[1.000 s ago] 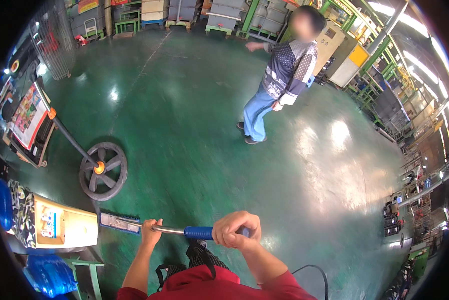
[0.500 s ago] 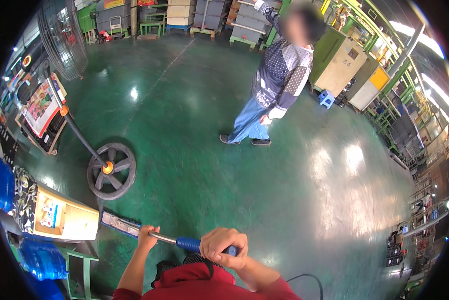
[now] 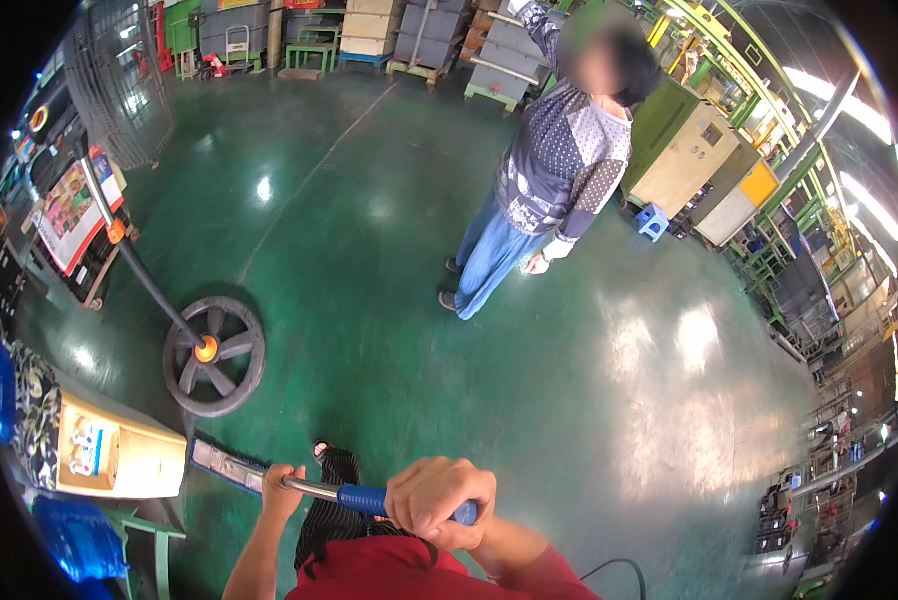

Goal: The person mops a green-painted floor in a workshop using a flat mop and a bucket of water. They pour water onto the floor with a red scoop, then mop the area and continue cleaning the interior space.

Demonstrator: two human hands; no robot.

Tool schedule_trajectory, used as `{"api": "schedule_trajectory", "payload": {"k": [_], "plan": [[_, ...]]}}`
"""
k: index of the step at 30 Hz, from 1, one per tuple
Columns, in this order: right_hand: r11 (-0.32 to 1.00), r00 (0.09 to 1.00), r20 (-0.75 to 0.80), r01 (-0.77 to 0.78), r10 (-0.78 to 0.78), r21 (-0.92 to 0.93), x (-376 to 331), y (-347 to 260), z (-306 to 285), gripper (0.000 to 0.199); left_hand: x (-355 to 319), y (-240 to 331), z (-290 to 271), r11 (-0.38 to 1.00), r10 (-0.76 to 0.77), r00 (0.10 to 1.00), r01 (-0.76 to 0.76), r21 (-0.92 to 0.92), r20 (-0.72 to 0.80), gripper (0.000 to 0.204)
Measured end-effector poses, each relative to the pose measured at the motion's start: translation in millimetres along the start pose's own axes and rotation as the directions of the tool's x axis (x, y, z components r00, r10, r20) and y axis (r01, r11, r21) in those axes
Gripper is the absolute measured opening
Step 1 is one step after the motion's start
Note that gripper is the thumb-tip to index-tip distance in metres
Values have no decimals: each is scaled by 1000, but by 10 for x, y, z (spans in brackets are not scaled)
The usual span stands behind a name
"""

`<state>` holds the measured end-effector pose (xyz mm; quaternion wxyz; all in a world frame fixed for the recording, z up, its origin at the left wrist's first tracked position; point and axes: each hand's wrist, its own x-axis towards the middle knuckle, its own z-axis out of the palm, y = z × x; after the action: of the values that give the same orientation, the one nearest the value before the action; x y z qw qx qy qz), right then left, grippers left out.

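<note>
Both hands hold a flat mop point(image 3: 314, 489) that slants across the space before my body. My left hand point(image 3: 283, 492) is closed round the bare metal pole, close above the mop head. Farther right, my right hand point(image 3: 440, 502) wraps over the blue grip, its fingers curled round the top end. The long flat mop head point(image 3: 226, 466), with a blue fringe, lies at the left beside a cream water dispenser point(image 3: 144, 455). One of my feet point(image 3: 321, 449) shows in front of striped dark trousers.
A black pole stand with a spoked round base point(image 3: 215, 356) stands on the green floor, left. Ahead, a person point(image 3: 549, 160) in a patterned top and jeans raises one arm. Blue water bottles point(image 3: 79, 538) sit lower left, a blue stool point(image 3: 652, 222) right, near cabinets point(image 3: 681, 160).
My view has shifted slightly. My foot and striped trouser leg have come forward into view, and the other person's legs have closed together. Both hands keep hold of the mop.
</note>
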<state>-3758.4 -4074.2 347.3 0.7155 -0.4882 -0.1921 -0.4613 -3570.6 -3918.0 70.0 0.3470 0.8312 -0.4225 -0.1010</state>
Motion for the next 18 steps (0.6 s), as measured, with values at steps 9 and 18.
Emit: {"api": "schedule_trajectory", "payload": {"k": [9,18], "plan": [[998,968,-245,-62,62,10,738,489,-611,12,914,-109,47,989,98,975,-72,-132,199,32],[996,952,-298,-49,70,79,955,864,-1225,21,1400,-191,296,996,-51,954,68,-49,295,30]]}}
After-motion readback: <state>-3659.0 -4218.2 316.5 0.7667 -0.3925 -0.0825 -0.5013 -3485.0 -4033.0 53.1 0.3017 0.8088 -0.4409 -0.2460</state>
